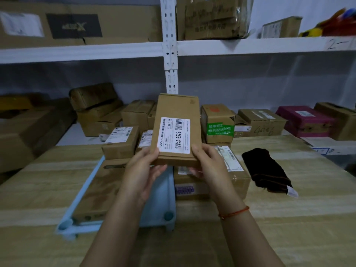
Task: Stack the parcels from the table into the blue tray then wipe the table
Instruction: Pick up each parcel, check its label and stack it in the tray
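Beyond the hands, more boxes point(121, 142) crowding the table's point(289, 218) far edge; right of the right hand, a dark cloth point(266, 170); under the left hand, a blue tray point(84, 189) with a long flat box point(100, 187) in it. Gripped by its near corners between left hand point(143, 171) and right hand point(209, 163), thumbs on top and fingers curled beneath, held up above the tray: a flat brown parcel point(177, 112) with a white barcode label point(175, 134) reading 12V4A-5525.
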### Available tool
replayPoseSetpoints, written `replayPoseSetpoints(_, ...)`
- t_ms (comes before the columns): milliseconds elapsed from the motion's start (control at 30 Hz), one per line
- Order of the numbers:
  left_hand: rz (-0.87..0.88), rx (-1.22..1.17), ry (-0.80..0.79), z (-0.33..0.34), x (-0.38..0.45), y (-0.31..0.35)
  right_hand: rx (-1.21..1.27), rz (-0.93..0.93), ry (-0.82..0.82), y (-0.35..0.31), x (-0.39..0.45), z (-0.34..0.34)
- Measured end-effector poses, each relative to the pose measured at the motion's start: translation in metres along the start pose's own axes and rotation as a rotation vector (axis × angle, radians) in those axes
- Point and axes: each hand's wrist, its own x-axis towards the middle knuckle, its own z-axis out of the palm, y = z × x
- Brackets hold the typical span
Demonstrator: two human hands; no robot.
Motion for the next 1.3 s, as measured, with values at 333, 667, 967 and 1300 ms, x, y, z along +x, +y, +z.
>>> replayPoseSetpoints(333,0.062,0.122,0.025,-0.041,-0.040,-0.005,0.086,-0.023,-0.129,0.014,-0.038,0.017)
replayPoseSetpoints(667,0.264,0.474,0.095,-0.051,-0.042,-0.017,0.026,-0.083,-0.121,0.020,-0.052,0.025)
replayPoseSetpoints(967,0.170,0.427,-0.051,-0.027,-0.048,-0.018,-0.370,-0.328,0.083,0.015,-0.070,0.038)
replayPoseSetpoints(1300,-0.026,-0.094,-0.269,-0.034,-0.037,-0.019,-0.396,-0.456,-0.162,0.020,-0.081,0.048)
